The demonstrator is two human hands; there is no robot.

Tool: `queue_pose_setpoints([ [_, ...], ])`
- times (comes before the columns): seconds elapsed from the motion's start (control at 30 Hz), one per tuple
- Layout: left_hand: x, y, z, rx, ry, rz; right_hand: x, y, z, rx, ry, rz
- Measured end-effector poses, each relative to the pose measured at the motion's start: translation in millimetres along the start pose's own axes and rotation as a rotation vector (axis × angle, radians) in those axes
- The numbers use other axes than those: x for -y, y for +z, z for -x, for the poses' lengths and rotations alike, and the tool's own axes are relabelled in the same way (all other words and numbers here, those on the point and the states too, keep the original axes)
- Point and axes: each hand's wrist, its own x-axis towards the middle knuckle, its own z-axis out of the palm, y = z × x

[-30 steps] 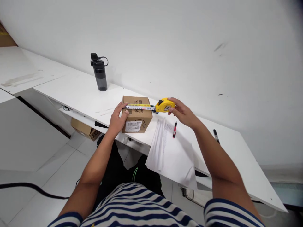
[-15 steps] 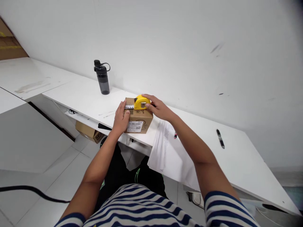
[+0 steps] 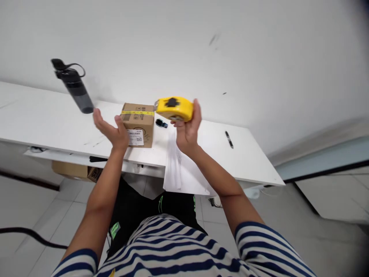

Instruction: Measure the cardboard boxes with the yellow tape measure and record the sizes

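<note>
My right hand [image 3: 186,132] is raised above the desk and grips a yellow tape measure [image 3: 174,108], its tape drawn in. My left hand [image 3: 111,129] is lifted with the palm up and fingers spread, holding nothing, just left of a small cardboard box [image 3: 138,124]. The box stands on the white desk [image 3: 52,123] with a white label on its front face and yellow tape across its top. Neither hand touches the box.
A dark water bottle [image 3: 74,87] stands at the back left of the desk. A stack of white papers [image 3: 178,171] hangs over the front edge. A black marker [image 3: 229,139] lies to the right, a small dark object [image 3: 161,123] behind the box. Another cardboard box [image 3: 75,171] sits under the desk.
The tape has drawn back into the tape measure. My right hand lifted it off the box. My left hand let go of the box and opened, palm up. The view swung to the right.
</note>
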Motion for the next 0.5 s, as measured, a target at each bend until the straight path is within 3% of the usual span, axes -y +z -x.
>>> queue_pose_setpoints([
  [0.1,-39,5.6,23,0.186,0.081,0.263,-3,-32,19,-0.083,0.204,-0.039],
  [0.2,-85,23.0,61,0.715,0.066,0.564,-7,-34,38,-0.104,0.246,-0.069],
  [0.27,-106,43.3,81,0.932,-0.090,0.671,-12,-24,54,-0.143,0.255,-0.081],
  [0.3,-111,55.2,88,0.967,-0.199,0.698,-16,-19,62,-0.164,0.259,-0.083],
  [0.4,-107,93.6,94,0.906,-0.471,0.725,-35,-20,85,-0.190,0.251,-0.027],
  [0.5,-80,128.2,89,0.995,-0.549,0.726,-67,-48,88,-0.171,0.285,0.158],
])
